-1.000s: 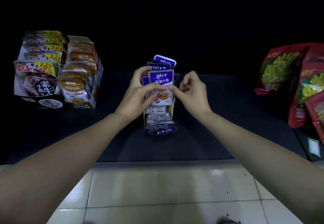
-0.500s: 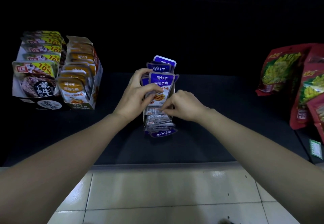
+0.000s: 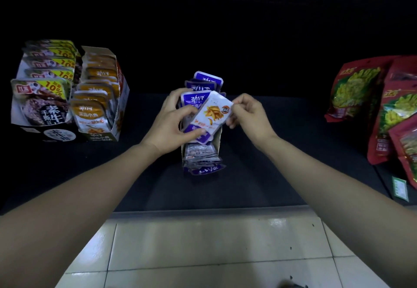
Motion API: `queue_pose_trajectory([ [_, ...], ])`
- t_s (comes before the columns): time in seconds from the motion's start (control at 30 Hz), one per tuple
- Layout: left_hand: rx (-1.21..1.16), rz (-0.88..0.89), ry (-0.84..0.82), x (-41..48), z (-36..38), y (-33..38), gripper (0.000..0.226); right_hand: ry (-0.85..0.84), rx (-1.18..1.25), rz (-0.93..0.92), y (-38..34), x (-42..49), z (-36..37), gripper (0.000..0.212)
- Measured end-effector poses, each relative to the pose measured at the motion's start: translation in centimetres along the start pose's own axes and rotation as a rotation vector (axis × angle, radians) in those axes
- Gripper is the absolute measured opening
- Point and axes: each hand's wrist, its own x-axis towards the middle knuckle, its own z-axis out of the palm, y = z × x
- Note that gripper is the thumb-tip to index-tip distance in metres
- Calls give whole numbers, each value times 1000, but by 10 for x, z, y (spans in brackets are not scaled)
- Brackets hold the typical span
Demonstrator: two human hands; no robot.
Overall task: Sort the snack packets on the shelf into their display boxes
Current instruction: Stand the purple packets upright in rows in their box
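A narrow display box [image 3: 218,143] stands mid-shelf with purple snack packets [image 3: 204,80] upright in its back half and several more packets [image 3: 199,154] lying flat at its front. One purple and white packet [image 3: 212,116] is held tilted above the box. My right hand [image 3: 248,114] pinches its upper right corner. My left hand [image 3: 171,123] grips its lower end, thumb on the packet face, while its fingers rest against the upright packets behind.
At the left stand a box of orange packets [image 3: 99,98] and a box of grey and yellow packets [image 3: 42,89]. Red and green bags [image 3: 370,98] lean at the right. The black shelf [image 3: 259,175] ends at a pale front edge above a tiled floor.
My right hand dipped to the flat packets at the box front, then rose with one packet. That packet now sits tilted between both hands.
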Motion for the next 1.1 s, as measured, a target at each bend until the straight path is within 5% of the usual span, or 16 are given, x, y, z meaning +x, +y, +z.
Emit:
queue_pose_trajectory([
  [0.27,68,33,33,0,3,1,21,-211,-347,-123,-5,-4,2,14],
  [0.43,43,7,1,0,1,1,34,-226,-161,-77,-9,-3,-8,18],
  [0.73,19,-2,21,1,3,4,23,-358,-732,-78,-25,2,-9,24],
  [0.93,-66,-4,-21,-2,-3,4,25,-280,-462,72,-22,7,-33,8],
  [1.1,-4,-11,-5,0,-1,1,30,-171,81,79,-16,4,-36,36],
])
